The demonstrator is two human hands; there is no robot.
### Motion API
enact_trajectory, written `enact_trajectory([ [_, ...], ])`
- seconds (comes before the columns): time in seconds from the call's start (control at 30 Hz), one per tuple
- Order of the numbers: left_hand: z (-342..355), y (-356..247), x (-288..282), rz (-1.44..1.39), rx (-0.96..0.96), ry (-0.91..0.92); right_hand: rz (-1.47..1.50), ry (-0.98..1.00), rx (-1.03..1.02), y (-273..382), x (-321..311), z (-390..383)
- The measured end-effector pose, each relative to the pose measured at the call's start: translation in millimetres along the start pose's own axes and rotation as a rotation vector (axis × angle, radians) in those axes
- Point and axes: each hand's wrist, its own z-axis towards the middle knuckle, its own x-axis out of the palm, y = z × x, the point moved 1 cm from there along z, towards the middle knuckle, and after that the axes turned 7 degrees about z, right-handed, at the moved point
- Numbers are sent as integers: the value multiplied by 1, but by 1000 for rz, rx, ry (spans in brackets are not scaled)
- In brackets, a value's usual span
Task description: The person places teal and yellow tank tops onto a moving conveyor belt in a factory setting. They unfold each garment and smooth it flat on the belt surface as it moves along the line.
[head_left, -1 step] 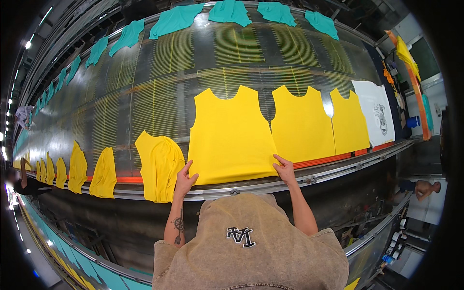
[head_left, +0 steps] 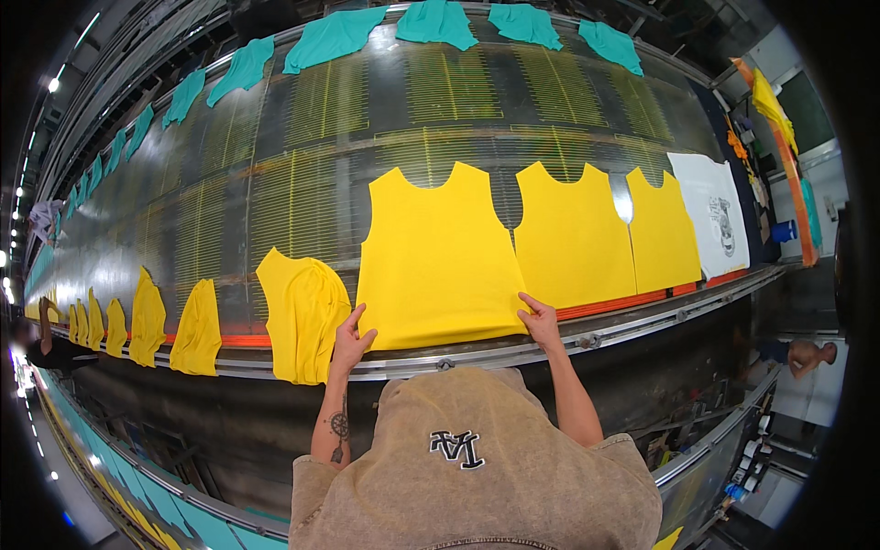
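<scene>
A yellow shirt-shaped fabric panel (head_left: 440, 261) lies spread in front of me, its neckline pointing away and its hem along the table's near edge. My left hand (head_left: 350, 343) grips its lower left corner, thumb and forefinger at the edge. At the lower right corner, my right hand (head_left: 541, 324) holds the fabric the same way. The hem between my hands looks slightly curved. Left of it sits a crumpled yellow panel (head_left: 302, 312), partly hanging over the edge. To the right, a flat yellow panel (head_left: 575, 238) almost touches the one I hold.
The long dark table (head_left: 312, 211) carries yellow line markings and a metal near rail (head_left: 605, 341). Teal fabric pieces (head_left: 335, 41) line its far side. Further right lie another yellow panel (head_left: 662, 234) and a white printed sheet (head_left: 715, 215). A person (head_left: 57, 344) stands at far left.
</scene>
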Motion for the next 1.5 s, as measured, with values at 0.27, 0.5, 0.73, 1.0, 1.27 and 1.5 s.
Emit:
enact_trajectory([
  [0.27, 1, 6, -1, -19, -19, -1, 5, -12, 96, 4, 2, -2],
  [0.5, 12, 4, 0, -48, -23, 1, 4, 5, -5, 11, 2, 7],
  [0.73, 13, 3, 2, -16, -9, -10, -14, 14, -17, 9, 3, 8],
  [1.0, 11, -3, 3, 9, -15, 0, -18, 17, -2, 9, 4, 7],
  [1.27, 11, 0, 4, 17, -6, -17, -24, 17, 3, 2, 2, 10],
  [1.5, 11, 1, 5, -24, -5, 2, -58, 26, -55, -6, -1, 13],
])
